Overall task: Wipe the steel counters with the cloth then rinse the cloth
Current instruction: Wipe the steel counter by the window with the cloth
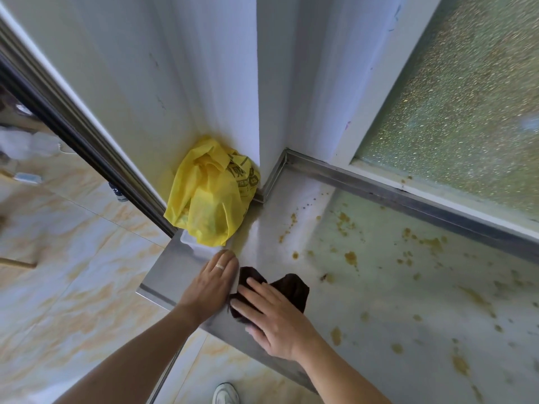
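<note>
The steel counter (393,287) fills the lower right and is spattered with several yellowish-brown food stains. A dark brown cloth (294,288) lies crumpled near the counter's left front corner. My right hand (274,319) presses flat on the cloth with straight fingers. Just left of the cloth, my left hand (213,282), wearing a ring, rests flat on the bare steel, fingertips pointing toward the wall.
A crumpled yellow plastic bag (210,196) sits over a white container (189,243) in the counter's back left corner against the white wall. A frosted window (466,112) runs behind the counter. Tiled floor (73,272) and a shoe (226,393) lie below the counter edge.
</note>
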`<state>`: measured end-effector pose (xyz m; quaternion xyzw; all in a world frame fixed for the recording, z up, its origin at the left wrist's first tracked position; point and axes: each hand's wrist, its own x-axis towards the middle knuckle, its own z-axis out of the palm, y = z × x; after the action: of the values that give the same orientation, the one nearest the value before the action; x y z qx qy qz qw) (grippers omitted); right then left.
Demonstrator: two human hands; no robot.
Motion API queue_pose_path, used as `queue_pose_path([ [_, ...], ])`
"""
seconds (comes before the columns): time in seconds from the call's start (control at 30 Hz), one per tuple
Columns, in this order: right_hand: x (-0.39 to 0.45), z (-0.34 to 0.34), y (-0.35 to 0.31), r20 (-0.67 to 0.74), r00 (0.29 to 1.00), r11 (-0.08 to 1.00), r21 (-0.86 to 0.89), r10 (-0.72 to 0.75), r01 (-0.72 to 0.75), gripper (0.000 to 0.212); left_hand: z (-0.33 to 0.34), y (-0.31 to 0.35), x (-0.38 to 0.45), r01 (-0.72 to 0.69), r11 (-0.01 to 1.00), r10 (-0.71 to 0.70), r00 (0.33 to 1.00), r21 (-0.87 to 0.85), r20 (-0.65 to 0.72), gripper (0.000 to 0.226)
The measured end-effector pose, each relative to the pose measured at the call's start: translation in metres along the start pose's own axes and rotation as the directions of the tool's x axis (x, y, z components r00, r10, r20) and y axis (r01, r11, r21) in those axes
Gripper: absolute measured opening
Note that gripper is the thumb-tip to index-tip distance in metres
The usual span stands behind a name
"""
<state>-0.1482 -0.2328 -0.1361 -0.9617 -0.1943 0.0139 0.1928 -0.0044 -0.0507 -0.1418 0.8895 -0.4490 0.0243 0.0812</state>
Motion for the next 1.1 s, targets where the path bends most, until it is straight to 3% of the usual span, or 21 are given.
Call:
queue_pose_path([
  [0.2, 0.032, 0.014, 0.014, -0.179, 0.959, 0.974, -0.009, 0.221, -0.226, 0.050, 0.007, -0.005, 0.005, -0.001, 0.999, -0.001, 0.999, -0.045, -0.037, 0.037],
  [0.37, 0.070, 0.005, 0.048, -0.196, 0.906, 0.925, 0.026, 0.376, -0.379, 0.056, 0.016, -0.008, 0.003, 0.058, 0.995, -0.061, 0.998, -0.081, -0.031, 0.047],
  [0.5, 0.109, -0.002, 0.075, -0.215, 0.824, 0.849, 0.057, 0.524, -0.525, 0.059, 0.015, -0.010, 0.003, 0.062, 0.993, -0.064, 0.998, -0.104, -0.014, 0.046],
  [0.6, 0.121, -0.007, 0.091, -0.189, 0.826, 0.846, 0.057, 0.531, -0.530, 0.061, 0.016, -0.010, 0.003, 0.044, 0.996, -0.045, 0.999, -0.081, -0.011, 0.042],
  [0.67, 0.115, -0.010, 0.099, -0.214, 0.824, 0.846, 0.022, 0.525, -0.533, 0.057, 0.016, -0.009, 0.002, 0.031, 0.998, -0.032, 0.999, -0.048, -0.023, 0.042],
  [0.77, 0.088, -0.016, 0.113, -0.276, 0.737, 0.765, -0.014, 0.616, -0.644, 0.052, 0.015, -0.005, 0.003, 0.041, 0.999, -0.041, 0.999, 0.001, -0.030, 0.036],
  [0.87, 0.042, -0.028, 0.124, -0.301, 0.699, 0.711, -0.087, 0.649, -0.698, 0.050, 0.016, 0.004, 0.002, 0.067, 0.997, -0.067, 0.998, 0.035, -0.018, 0.036],
  [1.03, -0.013, -0.039, 0.133, -0.372, 0.574, 0.581, -0.104, 0.730, -0.807, 0.052, 0.012, 0.015, -0.002, 0.158, 0.987, -0.158, 0.987, -0.015, 0.009, 0.043],
  [1.1, -0.016, -0.049, 0.130, -0.460, 0.537, 0.581, -0.055, 0.707, -0.812, 0.039, 0.010, 0.019, -0.005, 0.188, 0.981, -0.187, 0.982, -0.038, 0.028, 0.045],
])
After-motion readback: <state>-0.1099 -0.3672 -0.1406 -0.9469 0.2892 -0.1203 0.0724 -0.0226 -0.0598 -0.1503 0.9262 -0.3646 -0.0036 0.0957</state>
